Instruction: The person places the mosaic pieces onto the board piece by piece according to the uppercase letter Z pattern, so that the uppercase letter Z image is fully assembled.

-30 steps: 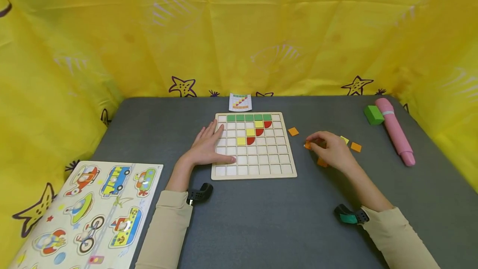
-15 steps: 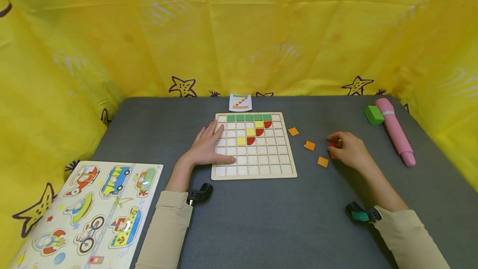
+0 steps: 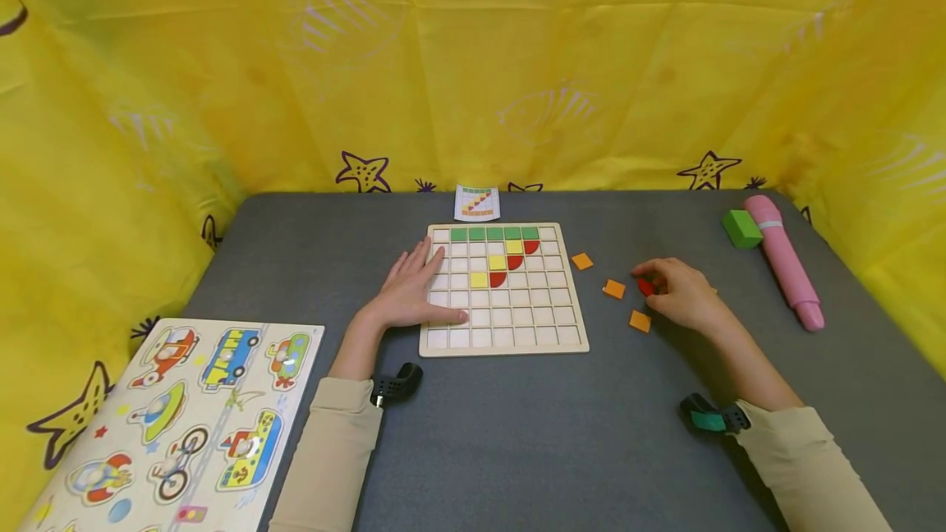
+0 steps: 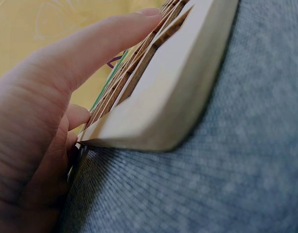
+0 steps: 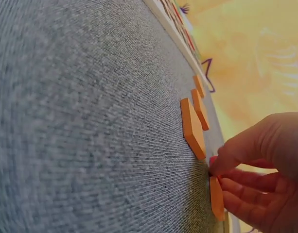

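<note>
- The right hand (image 3: 680, 294) pinches a red piece (image 3: 645, 286), flat and curved at the edge, between thumb and fingertips, low over the table (image 3: 517, 433); whether the piece touches the table cannot be told.
- The left hand (image 3: 406, 294) is spread, holding nothing in a grip; its fingers lie along the left side of the board (image 3: 502, 353), thumb stretched over the lower cells.
- The board is pale wood, square with rounded corners, thin raised strips dividing it into square cells.
- Set in its cells: a top row of green squares (image 3: 494, 233), then yellow squares (image 3: 498, 263) stepping diagonally, each with a red quarter-round (image 3: 515, 263) just to its right.
- Three thick, flat orange tiles (image 3: 613, 289) lie between board and right hand; the right wrist view shows a fourth tile (image 5: 216, 199) beneath that hand.
- The table has a grey, finely ribbed weave.
- A small printed card (image 3: 477, 204) lies just beyond the board.
- At far right, a green block (image 3: 741, 229) sits beside a smooth pink cylinder (image 3: 785, 261).
- A glossy picture puzzle (image 3: 310, 331) lies at near left.
</note>
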`<state>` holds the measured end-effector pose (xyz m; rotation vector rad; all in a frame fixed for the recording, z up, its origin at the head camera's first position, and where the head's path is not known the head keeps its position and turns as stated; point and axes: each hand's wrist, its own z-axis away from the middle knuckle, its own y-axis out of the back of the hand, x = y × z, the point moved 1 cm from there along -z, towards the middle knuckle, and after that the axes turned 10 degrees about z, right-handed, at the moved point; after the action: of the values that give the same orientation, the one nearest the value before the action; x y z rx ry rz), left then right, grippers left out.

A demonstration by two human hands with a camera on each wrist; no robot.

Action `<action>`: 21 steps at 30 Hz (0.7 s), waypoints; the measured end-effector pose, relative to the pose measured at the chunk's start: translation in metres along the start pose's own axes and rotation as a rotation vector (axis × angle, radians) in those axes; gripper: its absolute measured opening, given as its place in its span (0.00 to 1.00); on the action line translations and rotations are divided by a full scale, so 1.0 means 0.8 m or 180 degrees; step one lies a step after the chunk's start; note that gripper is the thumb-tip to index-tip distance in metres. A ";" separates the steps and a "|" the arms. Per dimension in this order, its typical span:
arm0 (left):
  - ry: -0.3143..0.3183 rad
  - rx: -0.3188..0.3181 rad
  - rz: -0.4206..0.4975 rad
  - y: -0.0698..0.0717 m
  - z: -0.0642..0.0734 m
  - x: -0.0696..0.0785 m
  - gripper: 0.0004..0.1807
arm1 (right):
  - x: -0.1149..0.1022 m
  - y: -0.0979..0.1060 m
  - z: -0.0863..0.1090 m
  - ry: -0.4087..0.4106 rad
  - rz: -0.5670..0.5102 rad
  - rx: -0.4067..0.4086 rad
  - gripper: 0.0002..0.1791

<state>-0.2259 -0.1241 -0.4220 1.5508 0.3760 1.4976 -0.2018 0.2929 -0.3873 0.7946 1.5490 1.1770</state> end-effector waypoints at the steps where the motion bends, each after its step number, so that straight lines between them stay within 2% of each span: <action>1: -0.0004 0.0000 0.0001 0.000 0.000 0.000 0.67 | 0.000 0.000 0.000 0.0009 -0.0004 0.0019 0.20; 11: -0.0017 -0.0001 0.0025 0.000 0.000 -0.001 0.67 | 0.001 -0.004 -0.002 0.0116 -0.0035 0.0139 0.20; 16: -0.0021 0.0005 0.0006 0.000 -0.001 -0.002 0.67 | 0.004 -0.005 -0.001 -0.0063 0.0106 0.0288 0.20; 21: -0.0018 0.0002 0.0007 0.000 -0.001 -0.001 0.67 | 0.008 -0.005 0.001 -0.0225 0.0197 0.0313 0.19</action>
<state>-0.2265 -0.1244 -0.4223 1.5560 0.3716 1.4947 -0.2029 0.2974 -0.3933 0.9455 1.5428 1.1120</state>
